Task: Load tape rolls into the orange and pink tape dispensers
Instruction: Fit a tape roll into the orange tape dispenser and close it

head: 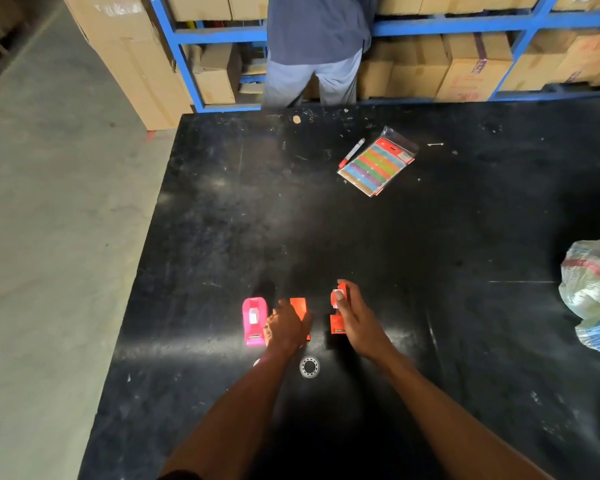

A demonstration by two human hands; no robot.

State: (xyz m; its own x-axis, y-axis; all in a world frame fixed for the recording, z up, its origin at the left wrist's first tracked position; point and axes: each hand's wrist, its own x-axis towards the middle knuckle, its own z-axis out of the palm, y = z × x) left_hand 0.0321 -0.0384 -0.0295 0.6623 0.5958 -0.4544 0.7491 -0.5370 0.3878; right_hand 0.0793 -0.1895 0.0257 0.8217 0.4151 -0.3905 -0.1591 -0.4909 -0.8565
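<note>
Hands (288, 325) (355, 318) prob. gripping orange dispensers (338, 322).

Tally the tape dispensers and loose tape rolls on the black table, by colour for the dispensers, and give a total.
Pink tape dispenser: 1
Orange tape dispensers: 2, one under the left hand at, one held by the right hand at
Loose clear tape roll: 1
Total: 4

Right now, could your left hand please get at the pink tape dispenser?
Probably yes: the left hand rests on an orange dispenser right beside the pink tape dispenser, with nothing lying between them on the black table.
</note>
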